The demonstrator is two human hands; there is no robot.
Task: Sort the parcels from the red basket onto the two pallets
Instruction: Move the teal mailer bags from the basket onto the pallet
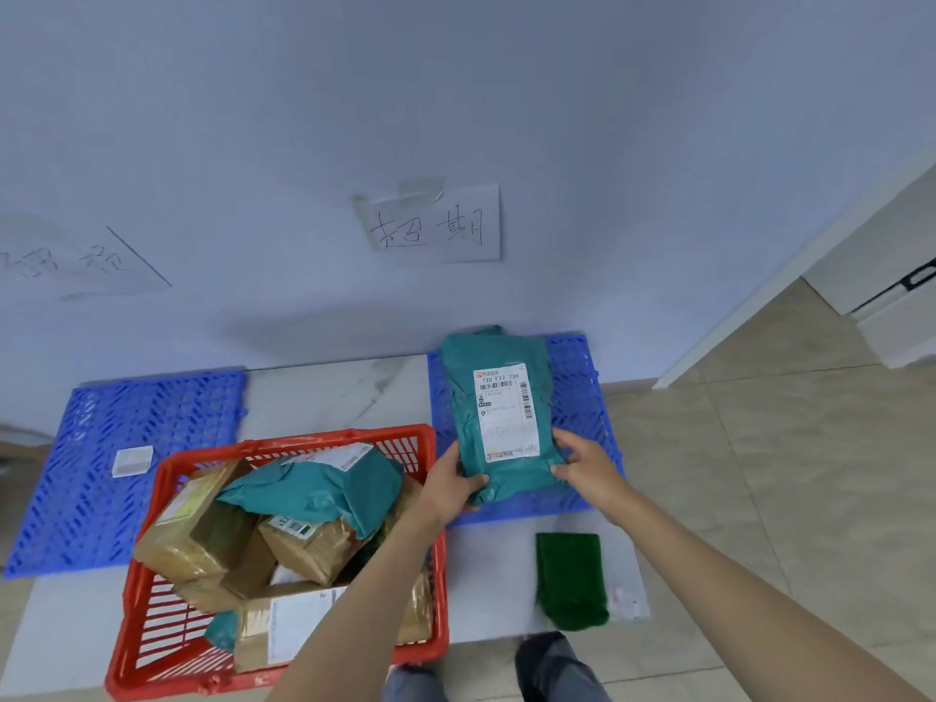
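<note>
A teal soft parcel [499, 367] with a white shipping label lies over the right blue pallet [587, 397]. My left hand [451, 481] grips its near left corner and my right hand [587, 463] grips its near right corner. The red basket [152, 625] stands at the lower left, holding several parcels: another teal bag [324, 488] on top and brown taped boxes [202, 529] under it. The left blue pallet [126, 448] carries only one small white packet [132, 461].
A dark green pouch [570, 580] lies on the white floor slab in front of the right pallet. Handwritten paper signs hang on the wall above each pallet [435, 225]. A white door frame [790, 276] rises at the right. My shoes show at the bottom.
</note>
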